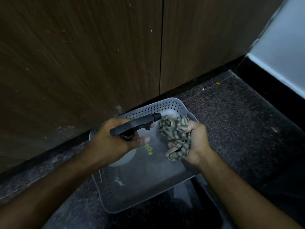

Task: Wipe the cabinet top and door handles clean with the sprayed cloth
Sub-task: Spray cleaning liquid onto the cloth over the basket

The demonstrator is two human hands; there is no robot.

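Striped green-and-cream cloth [175, 136] is held bunched in the right hand [196, 142], whose fingers are curled tightly round it. A black-headed spray bottle [137, 125] is gripped by the left hand [113, 138], its nozzle pointed at the cloth, close beside it. Both are held above a perforated grey basket [142, 187] on the dark speckled floor [231, 121], by the brown wooden cabinet doors [82, 55].

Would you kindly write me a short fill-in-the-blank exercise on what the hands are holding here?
1. The left hand grips a black ____ head, its nozzle aimed at the cloth.
2. The right hand holds a bunched cloth with a ____ pattern.
3. Both hands are above a perforated grey ____ on the floor.
4. Behind it stand brown ____ cabinet doors.

Missing words: sprayer; striped; basket; wooden
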